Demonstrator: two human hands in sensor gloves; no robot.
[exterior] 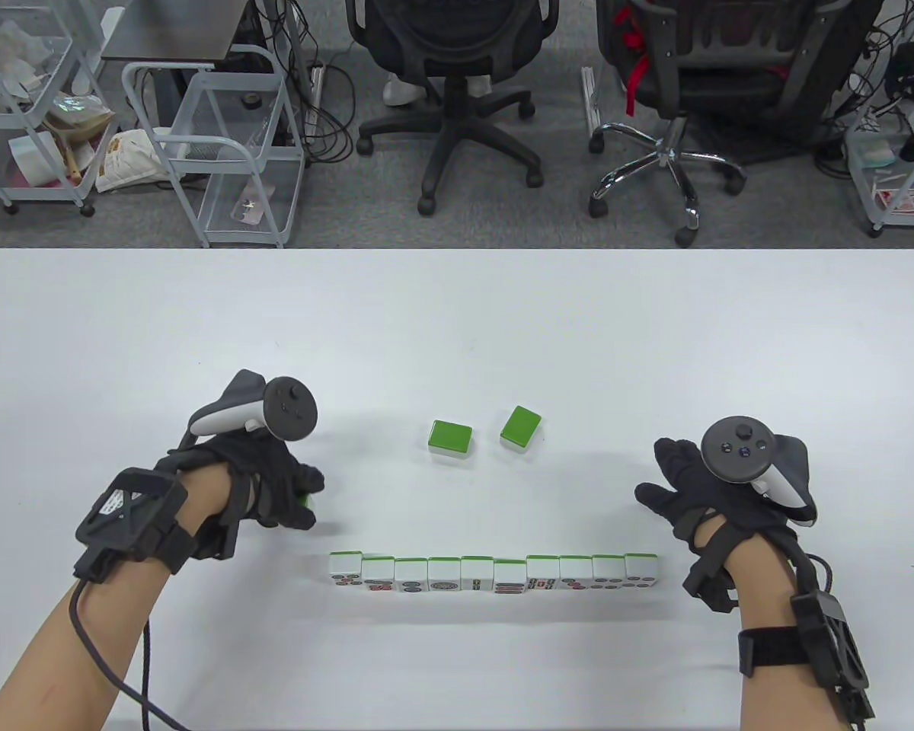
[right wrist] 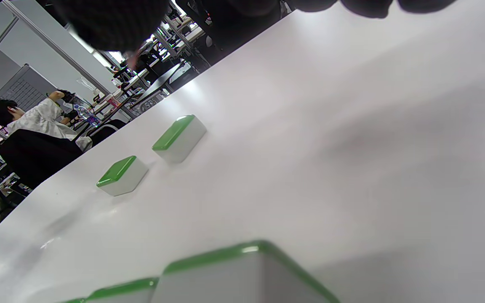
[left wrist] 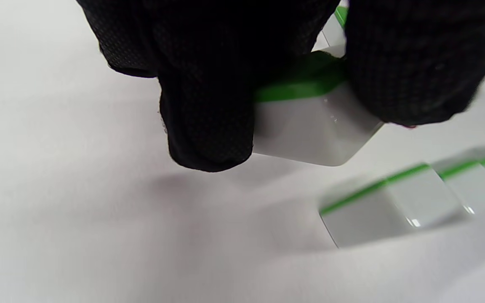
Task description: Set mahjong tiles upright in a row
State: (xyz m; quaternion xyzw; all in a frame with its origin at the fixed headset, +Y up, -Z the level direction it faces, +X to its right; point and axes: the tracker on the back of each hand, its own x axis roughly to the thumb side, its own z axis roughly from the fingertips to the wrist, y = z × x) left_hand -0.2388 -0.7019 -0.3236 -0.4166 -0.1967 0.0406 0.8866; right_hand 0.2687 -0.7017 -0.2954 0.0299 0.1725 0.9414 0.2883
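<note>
White table (exterior: 457,320) lies bare beyond the row (exterior: 493,572); left fingers (left wrist: 209,126) pinch a tile (left wrist: 310,134), right fingers (exterior: 674,487) spread.

**Green backs, white faces**

The standing tiles (exterior: 493,572) in the lower middle are showing white faces with red, green and dark marks under green tops. Two flat tiles (exterior: 451,437) at centre are showing green. Black gloves (exterior: 270,480) are contrasting with the white table (exterior: 457,320).
</note>
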